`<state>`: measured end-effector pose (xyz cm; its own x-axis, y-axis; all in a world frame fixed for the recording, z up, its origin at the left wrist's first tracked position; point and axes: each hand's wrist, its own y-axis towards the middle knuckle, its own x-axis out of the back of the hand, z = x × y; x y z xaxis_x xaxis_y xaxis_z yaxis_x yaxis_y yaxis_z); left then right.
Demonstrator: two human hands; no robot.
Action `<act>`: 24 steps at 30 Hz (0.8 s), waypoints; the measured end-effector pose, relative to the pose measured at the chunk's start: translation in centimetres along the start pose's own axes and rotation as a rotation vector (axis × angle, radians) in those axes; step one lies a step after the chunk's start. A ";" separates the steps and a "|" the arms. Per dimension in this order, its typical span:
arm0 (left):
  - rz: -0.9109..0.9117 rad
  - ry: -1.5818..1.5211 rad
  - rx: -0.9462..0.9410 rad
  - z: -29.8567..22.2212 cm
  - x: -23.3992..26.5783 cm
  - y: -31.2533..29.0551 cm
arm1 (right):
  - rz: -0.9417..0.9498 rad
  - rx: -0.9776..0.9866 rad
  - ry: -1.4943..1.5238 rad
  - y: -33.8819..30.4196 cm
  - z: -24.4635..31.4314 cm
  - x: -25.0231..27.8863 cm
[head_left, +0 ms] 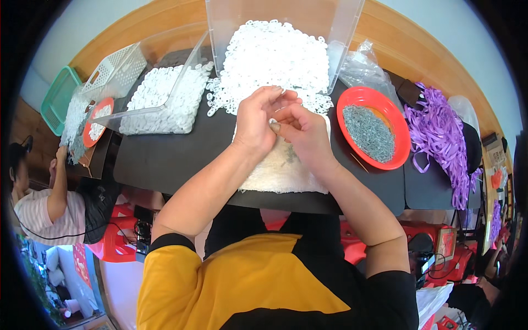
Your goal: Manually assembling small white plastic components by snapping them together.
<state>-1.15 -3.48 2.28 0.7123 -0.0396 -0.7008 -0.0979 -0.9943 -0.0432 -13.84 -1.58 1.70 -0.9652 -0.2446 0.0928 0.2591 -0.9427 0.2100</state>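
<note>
My left hand and my right hand meet above a cream cloth on the dark table. A small white plastic piece shows at the right thumb and forefinger, which are pinched together. The left fingers curl inward, and whatever they hold is hidden. Just beyond the hands, a clear plastic bin lies tipped toward me, with a heap of small white plastic pieces spilling from its mouth. To the right stands a red bowl of small grey-silver metal parts.
Another clear bin of white pieces stands left. Purple ribbon straps pile up at right, beside a clear plastic bag. A thin stick lies by the bowl. At far left, another person works near white and green baskets.
</note>
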 end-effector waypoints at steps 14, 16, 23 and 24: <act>-0.038 0.307 -0.245 0.6 -0.5 -0.8 | -0.161 -0.089 0.237 0.8 2.2 4.5; -0.006 0.392 -0.276 0.8 -0.5 -0.9 | -0.170 -0.089 0.283 1.2 2.3 5.2; 0.012 0.482 -0.296 0.7 -1.0 -1.7 | -0.133 -0.126 0.307 1.4 2.0 5.2; 0.016 0.490 -0.287 0.7 -1.0 -1.7 | -0.118 -0.123 0.299 1.3 2.0 5.2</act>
<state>-2.22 -1.65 2.54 0.9584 -0.0280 -0.2842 0.0331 -0.9776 0.2078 -18.42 -3.64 4.44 -0.9607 -0.1707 -0.2189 0.1563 -0.9843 0.0818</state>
